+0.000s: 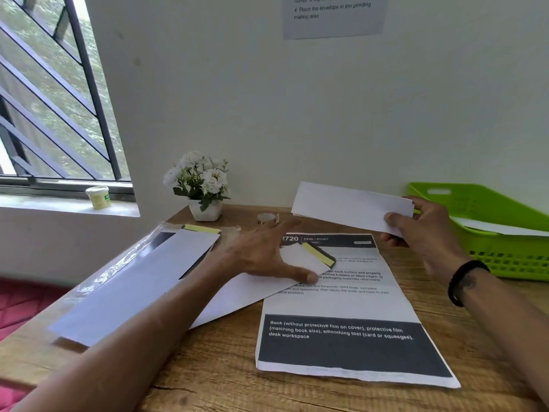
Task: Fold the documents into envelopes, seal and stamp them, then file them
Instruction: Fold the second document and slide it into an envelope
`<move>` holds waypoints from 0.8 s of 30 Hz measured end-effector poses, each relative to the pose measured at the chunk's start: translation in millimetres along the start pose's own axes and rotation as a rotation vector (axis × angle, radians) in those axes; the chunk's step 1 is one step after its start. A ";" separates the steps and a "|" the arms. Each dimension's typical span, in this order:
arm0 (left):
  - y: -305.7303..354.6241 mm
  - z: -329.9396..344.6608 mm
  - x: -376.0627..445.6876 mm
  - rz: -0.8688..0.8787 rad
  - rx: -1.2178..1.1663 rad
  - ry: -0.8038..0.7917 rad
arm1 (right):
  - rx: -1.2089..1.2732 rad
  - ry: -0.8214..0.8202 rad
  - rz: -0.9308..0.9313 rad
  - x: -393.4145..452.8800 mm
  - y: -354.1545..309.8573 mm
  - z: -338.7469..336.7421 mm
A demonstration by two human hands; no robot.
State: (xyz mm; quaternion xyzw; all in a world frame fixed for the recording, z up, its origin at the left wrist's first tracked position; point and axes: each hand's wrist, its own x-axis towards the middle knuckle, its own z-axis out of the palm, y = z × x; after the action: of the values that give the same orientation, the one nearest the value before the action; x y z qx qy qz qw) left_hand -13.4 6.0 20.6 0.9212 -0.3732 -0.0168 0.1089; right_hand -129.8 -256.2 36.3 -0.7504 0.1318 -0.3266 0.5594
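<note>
Left hand was spread flat, fingers apart, palm down on a white envelope lying on the wooden desk; its flap with the yellow strip poked out just past the fingertips. Right hand was up off the desk, thumb and fingers pinched on the end of a folded document, holding it in the air. Under and between both hands lay a big printed sheet, partly covered by the envelope. Beyond the right hand sat a green tray with a white paper in it. Left of the left forearm was a pack of envelopes in clear plastic. Past the left fingertips: a potted white flower and a small tape roll.
</note>
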 end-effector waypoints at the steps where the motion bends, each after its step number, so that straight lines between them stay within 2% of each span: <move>1: 0.1 -1.4 -0.9 0.002 0.009 -0.033 | -0.004 -0.002 0.006 0.6 0.5 -0.7; 6: 11.6 -15.2 -10.2 0.028 0.028 -0.151 | -0.059 -0.035 0.010 1.1 -0.1 -4.6; 8: 13.7 -19.8 -11.3 0.044 -0.005 -0.151 | -0.099 -0.031 -0.006 1.9 -1.8 -6.9; 12: 17.4 -22.1 -13.8 0.060 0.089 -0.147 | -0.130 0.018 -0.044 4.1 -3.7 -12.2; 18: 15.3 -24.2 -15.9 0.073 0.104 -0.211 | -0.120 0.030 -0.017 4.9 -2.0 -11.9; 24: 12.3 -22.5 -12.7 0.101 0.089 -0.176 | -0.109 0.027 0.007 4.8 -1.3 -11.8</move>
State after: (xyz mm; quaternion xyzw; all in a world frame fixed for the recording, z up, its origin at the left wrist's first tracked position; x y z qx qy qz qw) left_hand -28.4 10.5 44.5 0.9000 -0.4279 -0.0756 0.0354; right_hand -133.9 -267.3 41.0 -0.7747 0.1598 -0.3271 0.5169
